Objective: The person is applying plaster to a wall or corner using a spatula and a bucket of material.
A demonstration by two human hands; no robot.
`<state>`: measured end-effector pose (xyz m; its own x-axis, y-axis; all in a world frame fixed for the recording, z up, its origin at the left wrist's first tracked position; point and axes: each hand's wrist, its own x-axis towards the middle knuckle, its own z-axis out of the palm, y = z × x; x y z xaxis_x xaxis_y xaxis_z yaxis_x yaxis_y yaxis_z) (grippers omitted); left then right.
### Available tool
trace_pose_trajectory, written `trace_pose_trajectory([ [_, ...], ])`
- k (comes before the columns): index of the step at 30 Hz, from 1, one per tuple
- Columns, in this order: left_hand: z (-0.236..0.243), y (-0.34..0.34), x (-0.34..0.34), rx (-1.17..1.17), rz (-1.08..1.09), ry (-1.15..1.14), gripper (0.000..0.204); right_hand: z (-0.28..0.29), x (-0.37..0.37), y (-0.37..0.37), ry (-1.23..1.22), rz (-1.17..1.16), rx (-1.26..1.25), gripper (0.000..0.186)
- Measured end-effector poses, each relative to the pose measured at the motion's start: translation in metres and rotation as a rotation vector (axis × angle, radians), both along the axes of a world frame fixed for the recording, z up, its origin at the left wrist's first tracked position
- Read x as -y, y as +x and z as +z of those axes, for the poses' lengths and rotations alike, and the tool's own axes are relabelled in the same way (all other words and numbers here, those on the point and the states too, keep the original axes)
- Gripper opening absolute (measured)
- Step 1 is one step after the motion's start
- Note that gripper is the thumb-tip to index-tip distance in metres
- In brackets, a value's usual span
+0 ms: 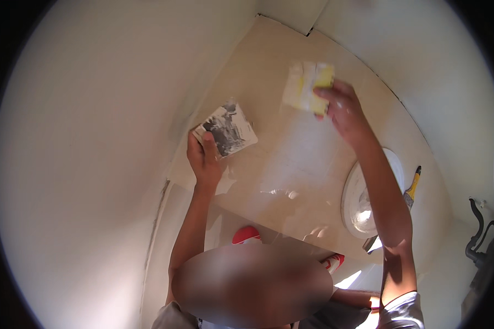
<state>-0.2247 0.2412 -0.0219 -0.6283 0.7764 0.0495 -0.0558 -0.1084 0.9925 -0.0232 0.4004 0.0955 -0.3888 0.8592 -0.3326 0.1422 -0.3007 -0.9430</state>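
My left hand [204,156] is closed round one edge of a flat, square putty spreader [228,130], its thumb lying on top. Dark grey shows through white smears on the spreader's face. Farther off and to the right, my right hand [343,107] grips a yellow flat spreader [308,86] coated with white paste. Motion blurs that spreader somewhat. Both hands are raised over the beige floor, apart from each other. Beneath my right forearm lies a round white container or lid [352,189], partly hidden by the arm, with pale material in it.
A yellow-handled paintbrush [414,187] lies right of the round container. Beside the container's near edge is a partly hidden dark tool [370,244]. Pale walls [88,137] rise left and right. Dark pipes [476,230] stick out at the right. My red shoes [247,234] show below.
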Motion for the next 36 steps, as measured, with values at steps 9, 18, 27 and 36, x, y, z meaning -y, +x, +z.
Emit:
trace_pose_trajectory([
  [9, -0.011, 0.01, 0.007, 0.127, -0.034, 0.054, 0.026, -0.037, -0.122, -0.051, 1.084, 0.204, 1.186, 0.016],
  [18, -0.005, 0.014, -0.006, 0.055, 0.017, 0.091, 0.03, -0.08, -0.151, -0.098, 1.344, 0.259, 1.455, 0.013],
  [27, -0.023, -0.004, -0.005, 0.091, 0.006, 0.082, 0.023, -0.021, -0.083, -0.036, 0.955, 0.693, 1.197, 0.019],
  [36, -0.034, 0.0, -0.024, 1.115, -0.376, -0.006, 0.034, 0.018, 0.012, 0.112, 0.498, 0.181, 1.031, 0.008],
])
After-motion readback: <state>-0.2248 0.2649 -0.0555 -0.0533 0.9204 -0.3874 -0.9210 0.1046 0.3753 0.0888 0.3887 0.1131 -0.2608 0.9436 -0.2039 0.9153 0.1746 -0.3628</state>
